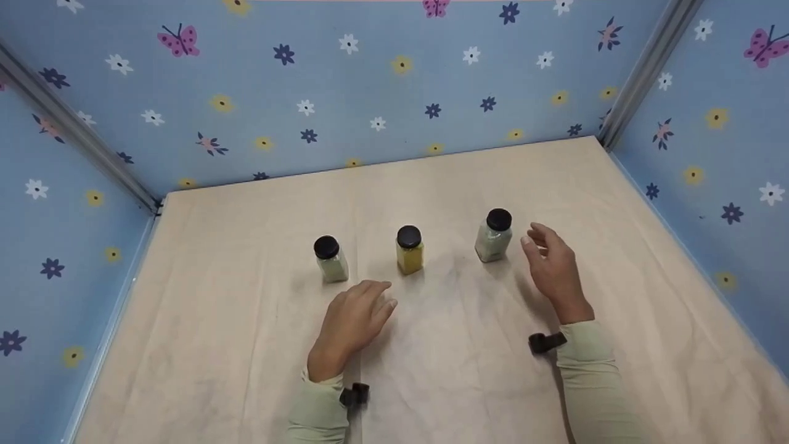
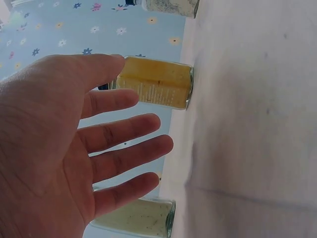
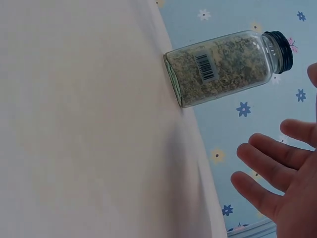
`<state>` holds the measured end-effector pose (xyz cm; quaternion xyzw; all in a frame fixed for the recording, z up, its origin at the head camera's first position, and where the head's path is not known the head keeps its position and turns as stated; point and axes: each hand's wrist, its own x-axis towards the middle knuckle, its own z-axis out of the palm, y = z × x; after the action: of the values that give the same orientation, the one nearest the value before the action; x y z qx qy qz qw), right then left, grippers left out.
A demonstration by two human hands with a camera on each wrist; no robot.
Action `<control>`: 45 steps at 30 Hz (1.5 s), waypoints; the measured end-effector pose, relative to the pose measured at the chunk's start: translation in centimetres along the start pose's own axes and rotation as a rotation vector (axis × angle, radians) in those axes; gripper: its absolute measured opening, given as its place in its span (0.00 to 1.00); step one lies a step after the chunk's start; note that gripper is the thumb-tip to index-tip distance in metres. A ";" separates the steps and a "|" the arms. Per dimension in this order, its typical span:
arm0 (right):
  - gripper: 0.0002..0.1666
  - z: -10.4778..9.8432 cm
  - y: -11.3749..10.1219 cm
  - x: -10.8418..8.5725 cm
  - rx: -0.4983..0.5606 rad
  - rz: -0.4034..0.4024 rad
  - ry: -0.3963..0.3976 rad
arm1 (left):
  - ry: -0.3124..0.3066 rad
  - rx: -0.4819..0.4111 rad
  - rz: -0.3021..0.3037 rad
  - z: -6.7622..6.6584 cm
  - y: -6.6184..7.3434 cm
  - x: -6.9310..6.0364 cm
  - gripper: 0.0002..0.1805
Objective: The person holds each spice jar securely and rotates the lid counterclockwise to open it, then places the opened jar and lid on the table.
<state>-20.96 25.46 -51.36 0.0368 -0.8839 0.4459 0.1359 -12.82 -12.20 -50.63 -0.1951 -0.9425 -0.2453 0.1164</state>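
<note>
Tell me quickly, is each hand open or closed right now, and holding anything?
Left hand: open, holding nothing, near the yellow jar.
Right hand: open, holding nothing, beside the rightmost jar.

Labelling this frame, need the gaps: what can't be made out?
Left wrist view: upper end of the left bottle, hidden behind the left hand.
Left wrist view: printing on the yellow bottle, too blurred to read.
Left wrist view: right bottle, cut off by the top edge.
Right wrist view: right hand, cut off by the right edge; barcode digits, too small.
</note>
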 end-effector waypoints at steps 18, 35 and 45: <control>0.34 0.4 1.4 0.4 0.080 0.073 -0.121 | -0.051 -0.103 0.008 1.5 2.2 2.7 0.20; 0.24 0.7 1.3 0.1 0.112 0.053 -0.181 | -0.147 -0.209 0.014 3.5 5.2 5.9 0.20; 0.19 1.0 1.3 0.1 0.118 0.048 -0.199 | -0.127 -0.225 0.002 4.8 6.1 7.3 0.19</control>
<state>-21.56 25.41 -52.92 0.0676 -0.8659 0.4945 0.0345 -17.38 -2.61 -49.92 -0.2228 -0.9142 -0.3367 0.0341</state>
